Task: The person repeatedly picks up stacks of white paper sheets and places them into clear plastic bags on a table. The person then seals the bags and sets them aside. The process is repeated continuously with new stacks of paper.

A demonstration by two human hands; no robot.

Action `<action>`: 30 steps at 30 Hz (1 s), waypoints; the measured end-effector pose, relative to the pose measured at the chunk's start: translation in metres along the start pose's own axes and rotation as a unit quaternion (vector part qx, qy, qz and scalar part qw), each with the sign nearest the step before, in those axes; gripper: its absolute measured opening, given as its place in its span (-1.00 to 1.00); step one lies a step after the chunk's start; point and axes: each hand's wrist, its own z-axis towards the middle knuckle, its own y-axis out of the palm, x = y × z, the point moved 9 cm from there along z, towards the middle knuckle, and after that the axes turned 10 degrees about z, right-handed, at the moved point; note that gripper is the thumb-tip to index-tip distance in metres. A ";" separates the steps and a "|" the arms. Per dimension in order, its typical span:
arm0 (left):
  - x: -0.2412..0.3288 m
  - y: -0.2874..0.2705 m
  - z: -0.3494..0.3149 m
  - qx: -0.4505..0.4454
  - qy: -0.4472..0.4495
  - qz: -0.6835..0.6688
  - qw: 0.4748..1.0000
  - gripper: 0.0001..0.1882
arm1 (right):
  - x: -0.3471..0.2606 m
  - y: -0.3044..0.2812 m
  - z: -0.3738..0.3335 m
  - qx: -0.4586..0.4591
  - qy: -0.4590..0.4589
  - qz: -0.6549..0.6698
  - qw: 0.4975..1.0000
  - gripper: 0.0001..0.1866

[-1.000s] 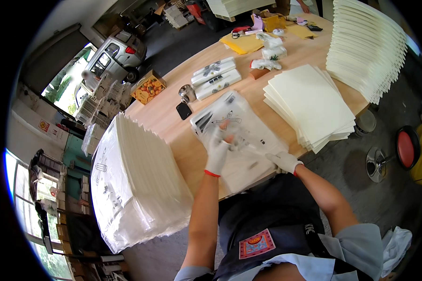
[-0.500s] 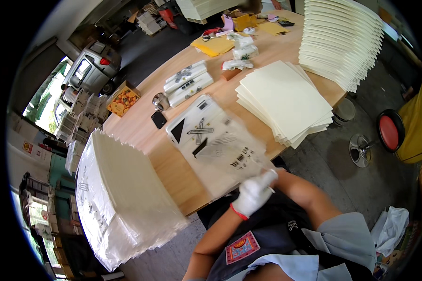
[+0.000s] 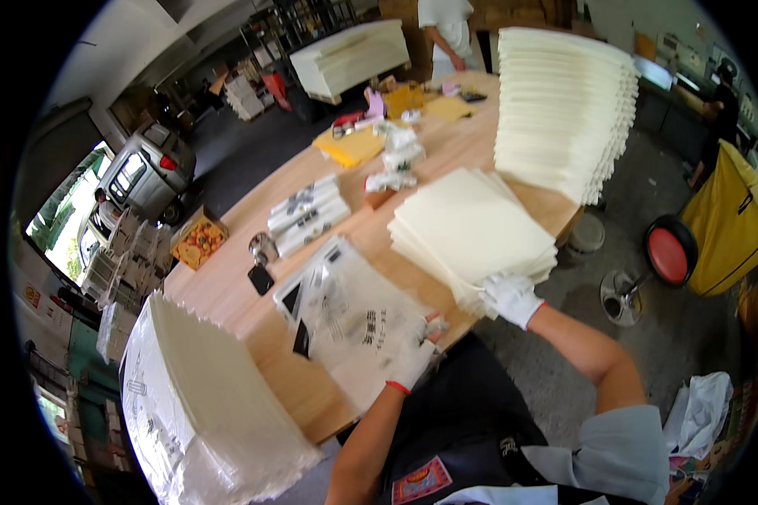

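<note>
My left hand (image 3: pixel 414 362), in a white glove with a red cuff and bare fingertips showing, is closed on the near edge of a clear plastic bag (image 3: pixel 345 324) with dark print. The bag lies flat on similar bags at the table's front edge. To the right, my gloved right hand (image 3: pixel 511 300) grips the near corner of the cream paper sheets (image 3: pixel 472 227). Its fingertips are at the edge of the sheets, and the thumb is partly hidden. These sheets lie in a low, slightly fanned stack.
A tall plastic-wrapped paper stack (image 3: pixel 210 404) stands left; another tall cream stack (image 3: pixel 560 118) stands far right. Rolled bags (image 3: pixel 307 210), a metal tin (image 3: pixel 263 247), a black phone (image 3: pixel 261 279), a fruit-print box (image 3: pixel 199 239) and yellow envelopes (image 3: pixel 349 147) lie about. A red stool (image 3: pixel 672 251) stands right.
My right hand has moved from beside the left hand to the paper corner. My left hand now holds the bag's edge. The view has shifted, and a person at the far side shows more.
</note>
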 end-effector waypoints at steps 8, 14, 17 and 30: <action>-0.053 0.010 0.010 0.071 -0.181 -0.311 0.930 -0.59 | -0.117 -0.056 -0.035 0.022 -0.058 0.198 0.978 -0.78; 0.005 -0.051 -0.049 0.071 -0.189 -0.137 0.970 -0.64 | 0.011 0.020 -0.089 0.120 0.314 0.491 0.804 -0.75; -0.048 -0.059 -0.043 -0.032 -0.164 0.130 0.977 -0.64 | -0.024 0.076 -0.088 -0.039 0.321 0.740 0.590 -0.62; 0.018 0.038 -0.048 0.078 0.068 0.363 0.926 -0.17 | -0.044 0.088 -0.065 -0.045 0.285 0.445 0.848 -0.46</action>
